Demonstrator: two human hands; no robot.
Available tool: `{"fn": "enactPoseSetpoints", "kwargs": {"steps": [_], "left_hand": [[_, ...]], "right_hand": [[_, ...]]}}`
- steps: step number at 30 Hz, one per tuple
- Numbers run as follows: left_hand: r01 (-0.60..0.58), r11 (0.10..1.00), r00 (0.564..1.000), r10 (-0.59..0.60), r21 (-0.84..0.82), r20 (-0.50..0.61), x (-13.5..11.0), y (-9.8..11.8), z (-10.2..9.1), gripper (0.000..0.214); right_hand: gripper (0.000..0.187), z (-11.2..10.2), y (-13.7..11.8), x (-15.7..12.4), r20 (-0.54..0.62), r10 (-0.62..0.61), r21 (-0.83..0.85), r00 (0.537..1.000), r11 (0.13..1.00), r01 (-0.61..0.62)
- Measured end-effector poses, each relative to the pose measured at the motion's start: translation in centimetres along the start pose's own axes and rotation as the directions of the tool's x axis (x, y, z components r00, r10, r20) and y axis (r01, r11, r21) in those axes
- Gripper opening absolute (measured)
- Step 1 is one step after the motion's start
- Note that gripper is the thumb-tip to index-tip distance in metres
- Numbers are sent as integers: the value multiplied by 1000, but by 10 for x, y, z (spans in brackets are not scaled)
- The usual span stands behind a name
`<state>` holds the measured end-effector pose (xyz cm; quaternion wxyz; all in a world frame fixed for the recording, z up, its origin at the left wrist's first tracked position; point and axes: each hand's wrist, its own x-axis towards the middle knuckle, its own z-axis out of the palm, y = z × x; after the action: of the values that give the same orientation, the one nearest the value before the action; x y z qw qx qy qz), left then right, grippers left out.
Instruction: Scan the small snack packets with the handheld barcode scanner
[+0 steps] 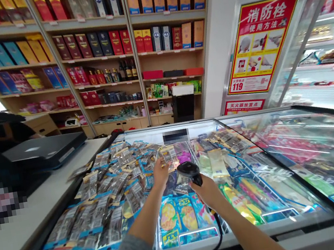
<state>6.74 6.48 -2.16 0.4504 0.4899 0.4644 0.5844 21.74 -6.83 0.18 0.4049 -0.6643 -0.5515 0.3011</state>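
Holding a small packet (169, 157) up in our left hand (161, 173) at centre frame, we are gripping a corded barcode scanner (187, 172) in our closed right hand (208, 192), angled so its head faces the packet, above the chest freezer (299, 224).

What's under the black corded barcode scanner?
Colourful wrapped packets lie in the glass-topped display freezer below the black corded barcode scanner; the right hand hides what lies directly beneath.

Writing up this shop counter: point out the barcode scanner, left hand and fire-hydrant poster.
Barcode scanner (188, 169): head view, on its black head.
Left hand (161, 173): head view, mid-hand.
Fire-hydrant poster (264, 44): head view, on its centre.
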Motion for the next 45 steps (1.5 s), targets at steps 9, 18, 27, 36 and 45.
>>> {"fn": "enactPoseSetpoints", "kwargs": {"steps": [9,18,27,36,45], "left_hand": [[23,1000,1000,-23,-5,5,4,-6,-1,36],[-40,998,987,31,54,160,20,11,59,42],[-42,991,930,-8,129,367,35,33,255,30],[-662,581,701,257,473,666,37,27,297,19],[-701,572,672,330,425,664,20,65,183,24]], "right_hand": [[22,-3,4,4,66,51,429,997,900,-74],[44,-77,26,54,-264,153,832,952,536,144],[38,-108,51,74,-532,377,834,758,388,393],[27,-108,65,96,-454,597,873,661,447,196],[38,-109,59,80,-509,452,831,733,481,280]]}}
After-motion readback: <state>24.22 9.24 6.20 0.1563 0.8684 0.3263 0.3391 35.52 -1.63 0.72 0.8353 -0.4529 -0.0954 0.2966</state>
